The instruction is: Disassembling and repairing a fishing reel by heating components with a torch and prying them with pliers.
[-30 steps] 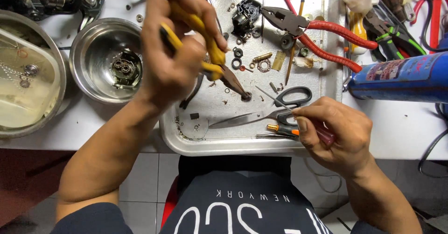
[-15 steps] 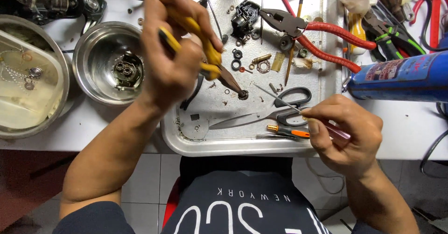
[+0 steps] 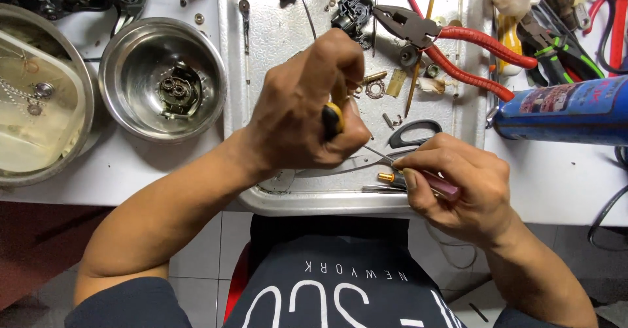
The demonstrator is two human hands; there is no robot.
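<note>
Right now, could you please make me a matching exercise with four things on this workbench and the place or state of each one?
Things:
1. left hand
2. right hand
3. red-handled pliers
4. steel bowl

Places or states:
A. lies open on the metal tray
B. grips a yellow-handled tool
C. stands left of the tray, with a small part inside
D. holds a thin tool with a dark red handle

Pairs: 1-B, 2-D, 3-A, 4-C

Over a metal tray (image 3: 340,200), the left hand (image 3: 304,109) grips yellow-handled pliers (image 3: 335,109) while the right hand (image 3: 458,184) holds a thin tool (image 3: 432,184).
</note>
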